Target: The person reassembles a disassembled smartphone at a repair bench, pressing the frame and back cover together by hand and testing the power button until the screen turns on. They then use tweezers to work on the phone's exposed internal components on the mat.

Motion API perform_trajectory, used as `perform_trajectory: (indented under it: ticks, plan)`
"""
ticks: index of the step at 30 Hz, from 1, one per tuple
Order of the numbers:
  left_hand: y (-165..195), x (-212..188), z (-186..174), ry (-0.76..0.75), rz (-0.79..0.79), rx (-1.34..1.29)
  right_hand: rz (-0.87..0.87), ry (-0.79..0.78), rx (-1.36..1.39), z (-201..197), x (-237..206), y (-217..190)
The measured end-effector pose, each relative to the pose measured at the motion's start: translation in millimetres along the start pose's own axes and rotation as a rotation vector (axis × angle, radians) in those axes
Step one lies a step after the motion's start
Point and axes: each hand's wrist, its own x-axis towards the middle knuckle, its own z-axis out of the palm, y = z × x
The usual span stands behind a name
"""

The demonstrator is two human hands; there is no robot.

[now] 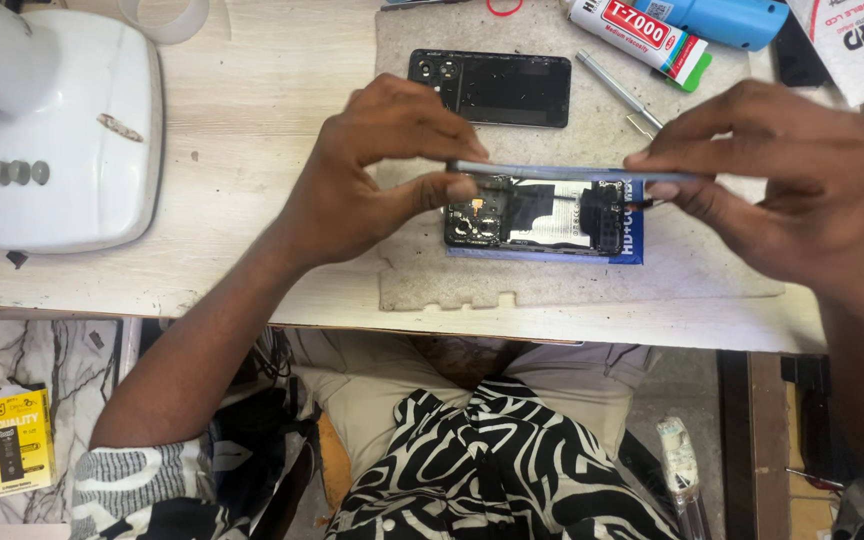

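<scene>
Over the middle of the pale wooden workbench (252, 120), both hands are up and busy. The left hand (372, 170) pinches the left end of a thin grey-blue phone back cover (562, 173), seen edge-on, thumb below and fingers curled over the top. The right hand (782, 180) grips the cover's right end the same way, fingertips on top, thumb tucked beneath. So the cover hangs level between the two hands, just above an opened black smartphone body (532, 215) whose camera modules sit at its left end and whose dark inner parts and white label lie exposed. That opened phone rests on a blue flat pad (632, 250), which lies on a worn grey work mat (652, 280) with notched near edge.

Farther off, on the same mat, a second black phone panel with camera holes (492, 88) lies flat, well apart from the hands. To its right sits a slim silver metal tool (617, 90), and beyond that a white glue tube with red and green label (642, 35) beside a blue cylinder (732, 20). At far left stands a white lamp base with grey round buttons (62, 140). Down at near left, off the bench, a yellow and black box (14, 440) lies on marbled floor. The person wears a black-and-white patterned shirt (492, 470).
</scene>
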Motion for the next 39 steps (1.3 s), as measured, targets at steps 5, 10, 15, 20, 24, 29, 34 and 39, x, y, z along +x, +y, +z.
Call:
perform_trajectory:
  ticks: [5, 10, 15, 20, 24, 29, 34, 39]
  plan:
    - [-2.1, -7.4, 9.8, -0.027, -0.029, 0.076, 0.065, -0.04, -0.146, 15.0, -12.9, -5.0]
    - [-11.5, -6.3, 16.3, -0.09, 0.055, 0.18, 0.029, -0.038, -0.011, 14.9, -17.5, 1.6]
    - [-7.9, -20.7, 14.4, -0.227, -0.056, 0.114, 0.075, -0.106, -0.1, 31.8, -28.6, -12.2]
    - [-10.0, -29.0, 19.3, -0.29, -0.1, 0.077, 0.054, -0.144, -0.272, 46.4, -38.2, -17.4]
    - [-8.3, -29.5, 25.6, -0.251, -0.092, 0.093, 0.064, -0.136, -0.297, 49.1, -41.2, -18.3]
    - [-3.3, -27.0, 31.1, -0.234, -0.07, 0.15, 0.053, -0.127, -0.32, 49.9, -47.0, -18.8]
    - [-2.5, -23.6, 33.7, -0.245, -0.07, 0.15, 0.006, -0.094, -0.377, 53.5, -48.5, -14.1]
    - [-5.7, -20.1, 34.8, -0.286, -0.001, 0.228, 0.037, -0.121, -0.339, 53.2, -48.9, -15.4]
